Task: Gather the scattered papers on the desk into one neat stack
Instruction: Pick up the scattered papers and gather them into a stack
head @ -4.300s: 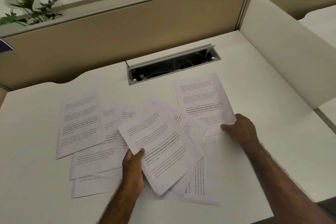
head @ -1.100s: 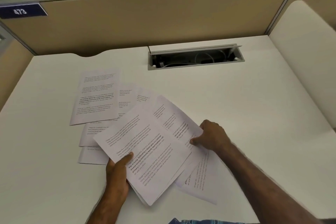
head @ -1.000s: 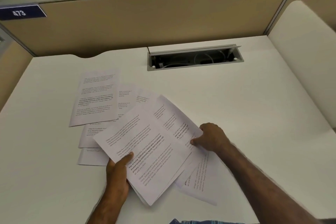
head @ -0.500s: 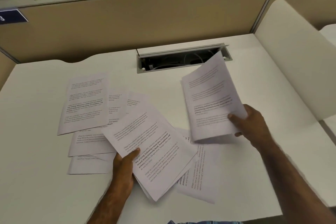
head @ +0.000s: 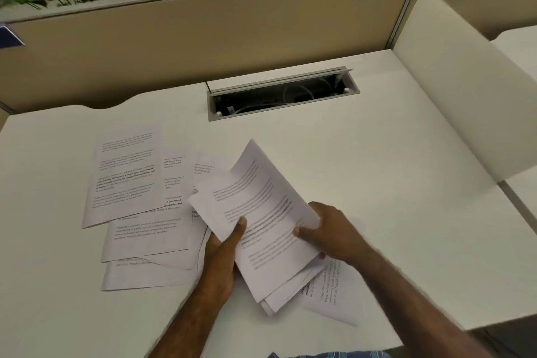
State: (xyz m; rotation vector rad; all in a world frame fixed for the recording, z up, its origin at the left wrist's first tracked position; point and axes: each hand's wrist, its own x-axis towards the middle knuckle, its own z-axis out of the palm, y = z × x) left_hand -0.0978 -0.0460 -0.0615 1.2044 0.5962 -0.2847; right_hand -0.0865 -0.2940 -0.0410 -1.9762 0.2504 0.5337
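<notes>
A small bundle of printed sheets (head: 261,212) is lifted off the white desk (head: 392,183), tilted up toward the far side. My left hand (head: 223,256) grips its near-left edge, thumb on top. My right hand (head: 331,229) grips its right edge, thumb on the print. Several loose sheets lie fanned on the desk at the left; the topmost loose sheet (head: 125,174) is farthest left, with others (head: 145,238) overlapping below it. One more sheet (head: 331,296) lies flat under my right wrist, partly hidden by the bundle.
An open cable tray (head: 282,93) is sunk into the desk at the back. A tan partition (head: 203,38) with plants on top closes the far side. A white divider panel (head: 465,90) stands on the right. The desk's near edge runs under my forearms.
My right hand has carried the sheet it lifted on the right back to the left and laid it on the sheets in my left hand. Both hands now hold one bundle.
</notes>
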